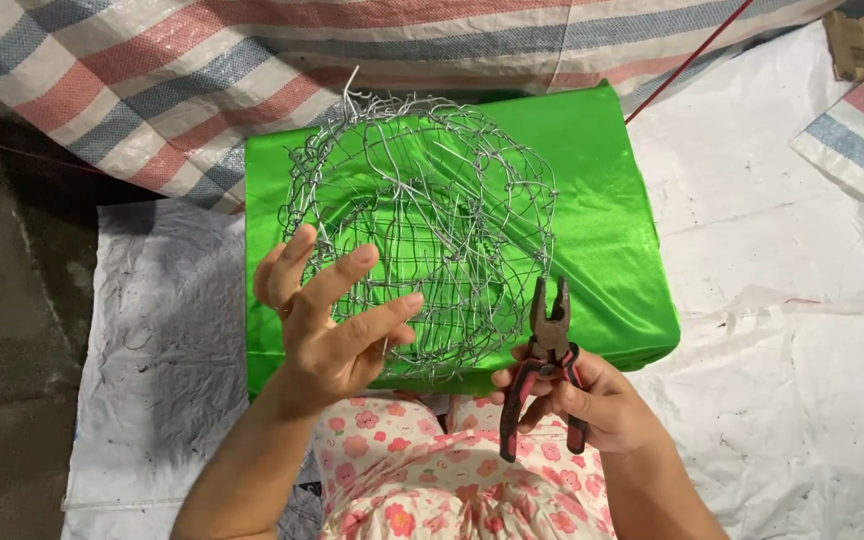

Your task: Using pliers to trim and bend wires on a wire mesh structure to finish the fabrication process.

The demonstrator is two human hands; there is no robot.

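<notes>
Two hands worked around a rounded wire mesh frame [422, 235] that rested on a bright green cloth-covered block [602, 210]. The left hand [327, 315] was spread wide at the frame's lower left edge, fingertips touching the outer wires but closed on nothing. The right hand [592, 400] sat just below the frame's lower right edge, wrapped around the red-and-black handles of a pair of pliers [547, 345], whose tips pointed up at the mesh, apparently nearly closed. Loose wire ends stuck out at the top of the frame; judging from this, bare fingers could be pricked, and a hard squeeze or twist might bend the frame out of shape or snap a strand.
</notes>
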